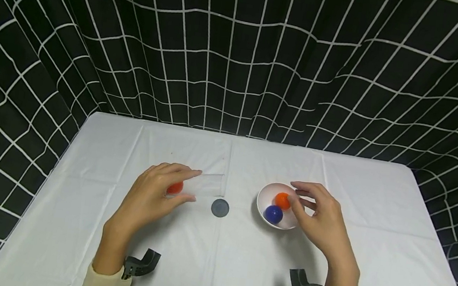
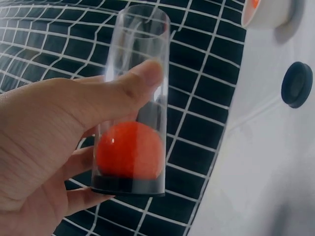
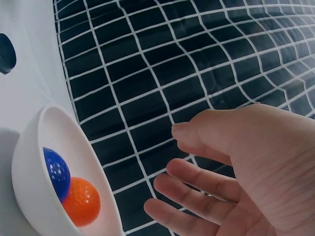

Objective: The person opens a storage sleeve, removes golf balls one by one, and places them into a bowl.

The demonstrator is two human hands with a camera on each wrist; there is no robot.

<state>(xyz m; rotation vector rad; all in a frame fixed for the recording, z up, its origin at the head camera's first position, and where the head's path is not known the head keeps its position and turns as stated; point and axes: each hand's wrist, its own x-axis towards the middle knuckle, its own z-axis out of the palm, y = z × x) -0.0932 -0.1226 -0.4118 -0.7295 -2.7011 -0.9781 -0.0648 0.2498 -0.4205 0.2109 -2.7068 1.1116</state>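
My left hand (image 1: 156, 191) grips a clear tube (image 2: 135, 54) with its thumb along one side and fingers round the other. Inside the tube a red-orange ball (image 2: 130, 152) lies against the black end cap (image 2: 128, 185). The tube points its far end to the right in the head view. At the right, my right hand (image 1: 319, 213) hovers by the rim of a white bowl (image 1: 264, 196), fingers loosely bent and holding nothing. A blue ball (image 3: 56, 172) and an orange ball (image 3: 82, 201) lie together in that bowl.
A dark round cap (image 1: 220, 208) lies on the white tablecloth (image 1: 215, 256) between the tube and the bowl. Behind the table hangs a black curtain (image 1: 239, 58) with a white grid, which also runs along both sides.
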